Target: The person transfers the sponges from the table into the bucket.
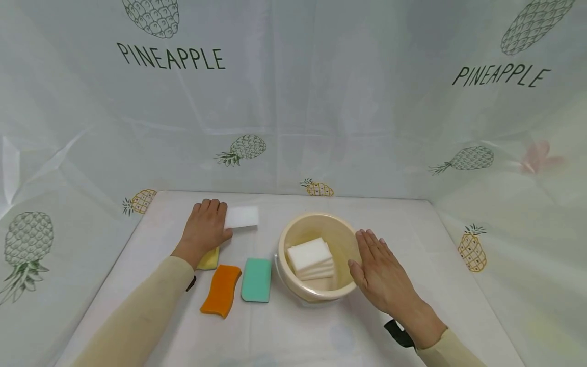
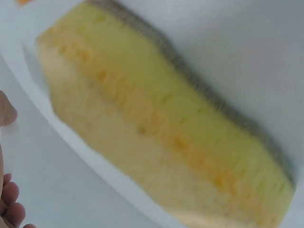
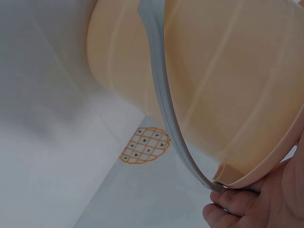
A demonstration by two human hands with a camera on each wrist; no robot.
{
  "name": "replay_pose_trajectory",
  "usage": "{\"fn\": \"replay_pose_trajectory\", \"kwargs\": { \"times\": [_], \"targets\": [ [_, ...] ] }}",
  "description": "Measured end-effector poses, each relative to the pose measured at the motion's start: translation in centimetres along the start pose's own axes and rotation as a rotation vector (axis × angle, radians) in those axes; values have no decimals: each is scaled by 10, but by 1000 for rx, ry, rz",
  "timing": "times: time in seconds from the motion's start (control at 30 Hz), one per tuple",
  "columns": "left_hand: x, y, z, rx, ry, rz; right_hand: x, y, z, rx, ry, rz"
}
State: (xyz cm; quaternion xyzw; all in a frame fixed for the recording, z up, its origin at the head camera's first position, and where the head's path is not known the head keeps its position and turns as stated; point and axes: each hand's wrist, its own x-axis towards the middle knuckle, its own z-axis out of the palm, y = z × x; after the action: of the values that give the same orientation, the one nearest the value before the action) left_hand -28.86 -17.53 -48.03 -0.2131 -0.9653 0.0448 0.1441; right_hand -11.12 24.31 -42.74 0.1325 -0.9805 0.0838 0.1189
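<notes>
My left hand (image 1: 205,228) is at the far left of the table, its thumb and fingers around the left end of a white sponge block (image 1: 243,217). Below that wrist lies a yellow sponge (image 1: 209,259); the left wrist view shows this wavy sponge (image 2: 156,118) close up, with a grey scouring layer along one side. With fingers straight, my right hand (image 1: 382,270) touches the right side of a cream bucket (image 1: 316,220). Several white sponge blocks (image 1: 312,255) are stacked inside. In the right wrist view the fingertips (image 3: 232,202) rest at the bucket's rim by the grey handle (image 3: 166,99).
An orange wavy sponge (image 1: 221,291) and a mint green sponge (image 1: 256,280) lie between my left arm and the bucket. A white sheet covers the table (image 1: 293,336). Behind it hangs a curtain (image 1: 293,102) printed with pineapples.
</notes>
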Motion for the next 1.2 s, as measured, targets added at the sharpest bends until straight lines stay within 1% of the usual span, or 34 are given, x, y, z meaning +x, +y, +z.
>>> {"fn": "replay_pose_trajectory", "kwargs": {
  "times": [0.17,0.27,0.43,0.57,0.63,0.7,0.77,0.93,1.1,1.2],
  "targets": [
    [3,-4,-7,10,26,5,1,-1,0,0,-1,-5],
    [4,-5,-10,21,54,12,2,-1,1,0,0,-7],
    [6,-4,-19,9,132,23,2,-2,2,-2,6,-4],
    [10,0,-31,-22,211,37,2,-3,1,0,2,-2],
    [12,4,-39,-32,235,40,2,-3,1,-1,0,-3],
    [14,9,-48,-41,244,39,3,-3,1,1,-5,-3],
    [16,17,-59,-52,236,34,3,-2,1,2,-10,-1],
    [19,41,-88,-90,217,22,3,-2,1,3,-16,2],
    [18,65,-110,-137,227,53,3,-3,1,1,-19,3],
    [15,79,-120,-142,213,79,3,-3,1,0,-19,2]
  ]
}}
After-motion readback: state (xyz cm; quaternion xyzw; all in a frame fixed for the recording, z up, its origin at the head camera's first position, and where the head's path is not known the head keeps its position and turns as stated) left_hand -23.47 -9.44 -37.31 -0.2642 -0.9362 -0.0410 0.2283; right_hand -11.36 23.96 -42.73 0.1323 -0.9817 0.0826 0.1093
